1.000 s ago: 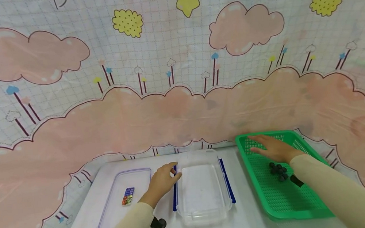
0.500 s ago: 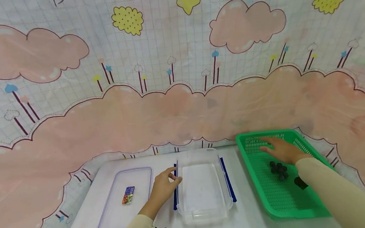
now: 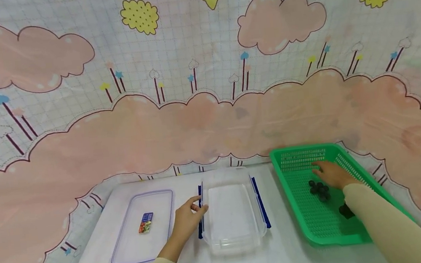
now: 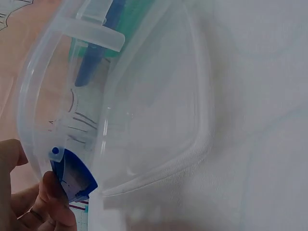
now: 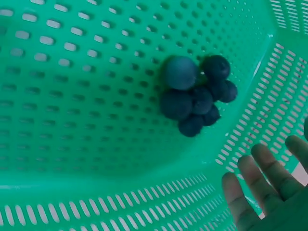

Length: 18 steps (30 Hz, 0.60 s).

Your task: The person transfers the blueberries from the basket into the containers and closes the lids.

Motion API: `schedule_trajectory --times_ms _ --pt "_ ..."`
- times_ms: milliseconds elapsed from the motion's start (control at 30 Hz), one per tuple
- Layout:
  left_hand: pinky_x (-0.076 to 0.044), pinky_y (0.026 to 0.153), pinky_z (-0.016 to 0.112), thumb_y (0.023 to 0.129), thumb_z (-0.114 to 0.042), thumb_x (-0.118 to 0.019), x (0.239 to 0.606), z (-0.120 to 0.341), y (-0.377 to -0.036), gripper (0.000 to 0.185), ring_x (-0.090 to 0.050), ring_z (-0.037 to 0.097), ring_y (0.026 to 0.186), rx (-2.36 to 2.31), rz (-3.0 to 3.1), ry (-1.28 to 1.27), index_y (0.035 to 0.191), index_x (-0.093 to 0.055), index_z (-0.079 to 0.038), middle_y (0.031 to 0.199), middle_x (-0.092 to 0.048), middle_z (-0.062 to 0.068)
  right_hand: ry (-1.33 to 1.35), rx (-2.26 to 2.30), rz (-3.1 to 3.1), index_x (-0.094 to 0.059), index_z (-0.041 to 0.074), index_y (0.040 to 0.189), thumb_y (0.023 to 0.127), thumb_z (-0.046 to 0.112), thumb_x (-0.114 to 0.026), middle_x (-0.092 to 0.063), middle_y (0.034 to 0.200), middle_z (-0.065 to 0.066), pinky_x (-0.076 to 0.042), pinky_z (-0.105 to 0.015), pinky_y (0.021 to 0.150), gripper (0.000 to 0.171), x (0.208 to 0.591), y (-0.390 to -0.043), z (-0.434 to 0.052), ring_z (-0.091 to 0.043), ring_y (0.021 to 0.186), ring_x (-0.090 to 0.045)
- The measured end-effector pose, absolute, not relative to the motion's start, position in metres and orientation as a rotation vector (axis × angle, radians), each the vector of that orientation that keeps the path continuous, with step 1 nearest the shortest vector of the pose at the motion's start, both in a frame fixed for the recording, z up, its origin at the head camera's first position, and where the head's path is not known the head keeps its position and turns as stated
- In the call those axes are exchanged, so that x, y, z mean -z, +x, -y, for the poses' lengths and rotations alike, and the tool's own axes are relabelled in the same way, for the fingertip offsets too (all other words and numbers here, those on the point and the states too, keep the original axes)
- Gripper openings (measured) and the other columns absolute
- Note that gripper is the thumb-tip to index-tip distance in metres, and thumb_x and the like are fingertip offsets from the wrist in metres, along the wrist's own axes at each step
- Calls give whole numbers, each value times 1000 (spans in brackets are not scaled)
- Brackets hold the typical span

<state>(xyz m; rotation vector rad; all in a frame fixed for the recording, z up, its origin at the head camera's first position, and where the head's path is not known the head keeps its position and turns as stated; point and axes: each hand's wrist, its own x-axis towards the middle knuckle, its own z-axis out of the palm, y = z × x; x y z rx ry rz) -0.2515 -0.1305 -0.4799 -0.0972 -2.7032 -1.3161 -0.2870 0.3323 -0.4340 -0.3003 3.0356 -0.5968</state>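
Observation:
A clear plastic food container with blue side latches stands lidless at the middle of the table. My left hand holds its left rim; in the left wrist view the fingers touch a blue latch. On the right, a bunch of dark grapes lies on the floor of a green perforated basket. My right hand hovers inside the basket, behind the grapes and a little to their right. In the right wrist view its fingers are extended, apart from the grapes, and hold nothing.
A clear lid with a purple-blue edge lies flat on the left of the white table. It bears a small colourful label. A patterned cloth backdrop rises behind the table.
My right hand has moved right and lower into the basket. The left hand has stayed at the container's left rim. The head view has tilted slightly downward.

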Motion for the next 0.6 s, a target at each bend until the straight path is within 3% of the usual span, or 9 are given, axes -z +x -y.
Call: schedule_trajectory --times_ms 167,600 --pt "-35 49 22 89 -26 -71 481 130 -248 46 -44 10 57 1307 2711 -62 127 -63 -2 81 -60 2 -285 664 -3037 -46 -14 134 101 18 -52 -60 112 -35 -52 -56 77 46 443 -285 -333 -45 96 -62" --pt "-37 46 22 89 -26 -72 485 128 -240 47 -56 8 52 1428 2660 18 129 -63 -4 77 -61 0 -87 721 -3018 -52 -16 124 99 16 -53 -58 114 -39 -52 -56 79 40 459 -281 -346 -50 99 -59"
